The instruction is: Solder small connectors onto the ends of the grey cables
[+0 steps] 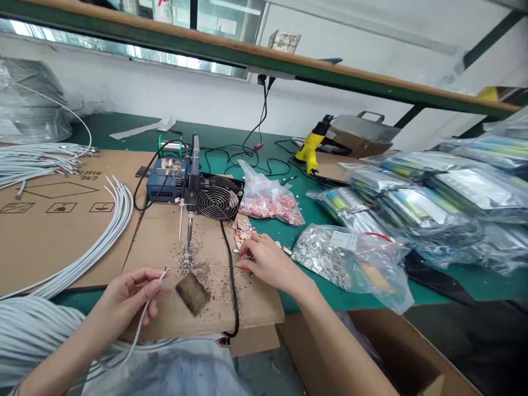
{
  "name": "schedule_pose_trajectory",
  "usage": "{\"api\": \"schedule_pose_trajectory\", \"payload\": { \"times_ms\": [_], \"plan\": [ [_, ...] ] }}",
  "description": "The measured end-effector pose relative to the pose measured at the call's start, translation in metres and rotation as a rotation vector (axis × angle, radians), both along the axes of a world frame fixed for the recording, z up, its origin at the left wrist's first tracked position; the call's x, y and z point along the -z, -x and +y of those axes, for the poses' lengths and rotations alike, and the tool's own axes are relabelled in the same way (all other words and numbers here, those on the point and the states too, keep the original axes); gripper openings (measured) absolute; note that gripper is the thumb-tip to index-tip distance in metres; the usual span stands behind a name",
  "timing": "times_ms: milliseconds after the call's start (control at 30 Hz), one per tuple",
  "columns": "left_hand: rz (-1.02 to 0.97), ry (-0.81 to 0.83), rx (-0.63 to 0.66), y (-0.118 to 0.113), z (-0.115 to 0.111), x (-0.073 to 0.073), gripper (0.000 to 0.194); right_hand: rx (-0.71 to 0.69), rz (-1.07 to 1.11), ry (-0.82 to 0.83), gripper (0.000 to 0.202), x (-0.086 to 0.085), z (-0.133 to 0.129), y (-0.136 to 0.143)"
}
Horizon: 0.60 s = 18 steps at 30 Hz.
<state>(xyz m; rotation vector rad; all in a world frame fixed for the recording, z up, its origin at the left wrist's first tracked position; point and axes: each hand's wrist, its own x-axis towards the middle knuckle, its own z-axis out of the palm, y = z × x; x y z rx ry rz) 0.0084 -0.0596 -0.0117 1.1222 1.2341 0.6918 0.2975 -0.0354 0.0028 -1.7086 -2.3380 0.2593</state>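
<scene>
My left hand (138, 294) is closed, pinching a white cable (142, 319) near its stripped end, which points up beside a brown sponge (193, 293). My right hand (264, 258) reaches over a pile of small orange-and-white connectors (243, 231), its fingers curled down. What its fingertips grip, if anything, is hidden. Between the hands, a soldering iron (190, 220) is held tip down in a stand, above scattered solder bits (187, 259). A blue soldering station (159, 190) and a black fan (219, 201) stand behind.
Bundled white cables (111, 231) lie at left. A solder spool (171, 146) stands at the back. Bags of orange connectors (270, 203) and metal parts (324, 256) lie right of centre, near a yellow heat gun (312, 147). Wrapped packages (429, 203) are piled at right. A black cord (232, 275) crosses the cardboard.
</scene>
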Motion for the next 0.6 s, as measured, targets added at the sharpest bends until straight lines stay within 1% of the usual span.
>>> {"api": "schedule_pose_trajectory", "payload": {
  "times_ms": [67,167,300,400,467,533,600],
  "plan": [
    [0.030,0.001,0.079,-0.001,0.010,0.000,0.044,-0.023,-0.006,0.034,0.012,0.002,0.000,0.000],
    [0.075,0.025,0.155,-0.003,0.023,-0.004,0.043,-0.037,0.020,0.072,0.013,0.002,-0.002,-0.003],
    [0.116,0.008,0.282,-0.009,0.041,-0.012,0.032,-0.040,0.187,0.194,0.010,-0.004,-0.010,-0.001],
    [0.142,0.005,0.387,-0.015,0.055,-0.017,0.022,-0.083,0.344,0.270,0.011,-0.012,-0.013,0.012],
    [0.136,0.025,0.433,-0.018,0.062,-0.019,0.017,-0.120,0.461,0.338,0.013,-0.013,-0.012,0.026],
    [0.119,0.052,0.456,-0.021,0.067,-0.019,0.013,-0.139,0.579,0.438,0.013,-0.009,-0.007,0.040],
    [0.098,0.084,0.467,-0.021,0.070,-0.019,0.010,-0.124,0.672,0.517,0.013,-0.001,0.000,0.052]
  ]
}}
